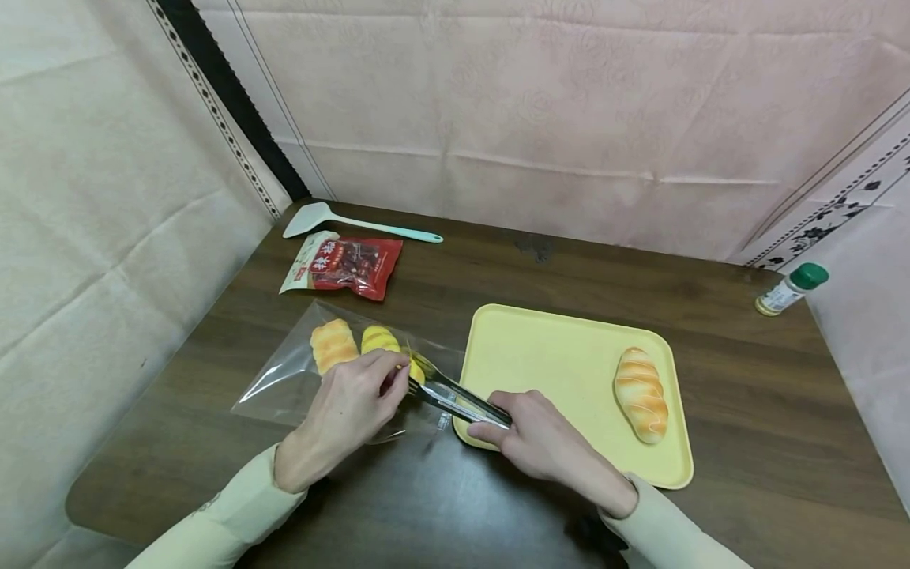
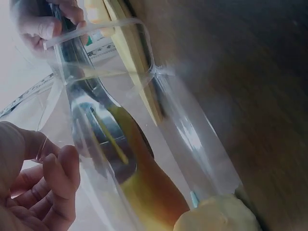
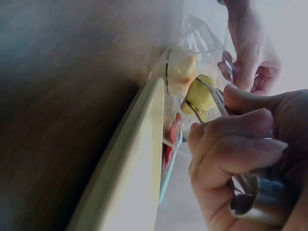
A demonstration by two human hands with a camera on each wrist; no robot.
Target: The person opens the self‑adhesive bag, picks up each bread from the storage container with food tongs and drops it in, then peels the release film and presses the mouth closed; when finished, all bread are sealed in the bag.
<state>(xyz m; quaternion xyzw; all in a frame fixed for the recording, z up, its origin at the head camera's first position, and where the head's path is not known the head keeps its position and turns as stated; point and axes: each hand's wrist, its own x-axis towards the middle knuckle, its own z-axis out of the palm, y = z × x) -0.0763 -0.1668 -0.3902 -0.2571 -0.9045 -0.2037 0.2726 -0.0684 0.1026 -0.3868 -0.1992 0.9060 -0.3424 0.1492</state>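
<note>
My right hand (image 1: 543, 438) grips a pair of metal tongs (image 1: 455, 397) whose tips reach into the mouth of a clear plastic bag (image 1: 284, 387). Between the tong tips is a yellow bread roll (image 3: 202, 94), inside the bag opening. My left hand (image 1: 355, 403) pinches the bag's edge between thumb and fingertips, lifting the mouth open, as the left wrist view shows. Deeper in the bag lies a golden bread piece (image 1: 332, 345), beside the yellow roll and partly behind my left hand in the head view.
A yellow tray (image 1: 547, 348) stands right of the bag, bearing a long bread roll (image 1: 641, 395). Behind the bag lie a red snack packet (image 1: 348, 265) and a spatula (image 1: 370, 224) with a pale green handle. A green-capped bottle (image 1: 791, 290) stands at the far right.
</note>
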